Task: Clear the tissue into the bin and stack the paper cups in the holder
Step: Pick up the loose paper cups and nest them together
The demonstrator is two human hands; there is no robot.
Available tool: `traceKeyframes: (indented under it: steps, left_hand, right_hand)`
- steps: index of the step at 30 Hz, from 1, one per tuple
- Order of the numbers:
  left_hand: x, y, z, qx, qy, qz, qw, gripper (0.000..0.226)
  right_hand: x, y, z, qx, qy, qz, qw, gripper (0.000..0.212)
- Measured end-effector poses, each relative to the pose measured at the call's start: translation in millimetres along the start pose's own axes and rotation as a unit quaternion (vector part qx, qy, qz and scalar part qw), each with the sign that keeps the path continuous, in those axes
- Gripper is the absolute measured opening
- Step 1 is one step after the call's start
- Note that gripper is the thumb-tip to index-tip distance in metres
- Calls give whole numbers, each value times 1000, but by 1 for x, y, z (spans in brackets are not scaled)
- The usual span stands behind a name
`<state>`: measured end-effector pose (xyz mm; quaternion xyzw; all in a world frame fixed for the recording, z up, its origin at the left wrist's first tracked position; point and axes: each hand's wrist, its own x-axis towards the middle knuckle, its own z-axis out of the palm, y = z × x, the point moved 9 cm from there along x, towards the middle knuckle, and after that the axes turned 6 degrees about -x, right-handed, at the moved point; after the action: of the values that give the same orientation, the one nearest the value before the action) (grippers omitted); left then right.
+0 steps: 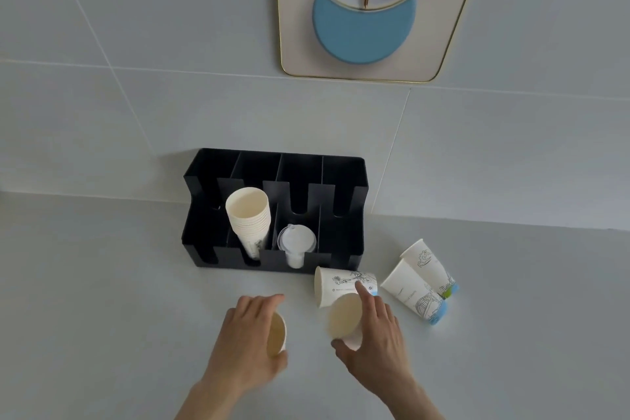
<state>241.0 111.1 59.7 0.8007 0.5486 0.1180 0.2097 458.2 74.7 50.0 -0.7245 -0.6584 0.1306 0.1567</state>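
A black cup holder stands against the wall on the grey counter. A stack of paper cups leans in its second slot, and clear plastic lids fill the slot to the right. My left hand grips a paper cup with its mouth facing right. My right hand holds another paper cup, mouth facing left. A third cup lies on its side just behind my right hand. Two more printed cups lie tipped to the right. No tissue or bin is in view.
The grey counter meets a tiled wall at the back. A gold-framed picture with a blue disc hangs on the wall above the holder. The holder's two right slots hold nothing visible.
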Motion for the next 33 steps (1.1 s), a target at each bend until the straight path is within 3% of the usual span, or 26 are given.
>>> traceKeyframes:
  steps: [5,13,16,23,26,33]
  left_hand:
    - [-2,-7,15,-78,-11,15,997,115]
    - [-15,-38,13,-226,1,2,974,130]
    - [-16,-66,21,-292,-7,-21,956,137]
    - [-11,-63,31,-331,-4,-17,943,135]
    - [-13,-65,29,-347,-2,-24,938,139]
    - [-14,-61,22,-305,1,1,952,104]
  right_hand:
    - [9,-34,-53,123,82,32,988,92]
    - [0,-99,-91,260,88,-23,961,89]
    - [-3,-130,-58,226,49,-38,972,91]
    - [-11,-125,12,121,-64,-58,989,101]
    - [-12,-119,27,92,-84,-49,991,91]
    - [-6,-110,40,39,-106,-39,993,81]
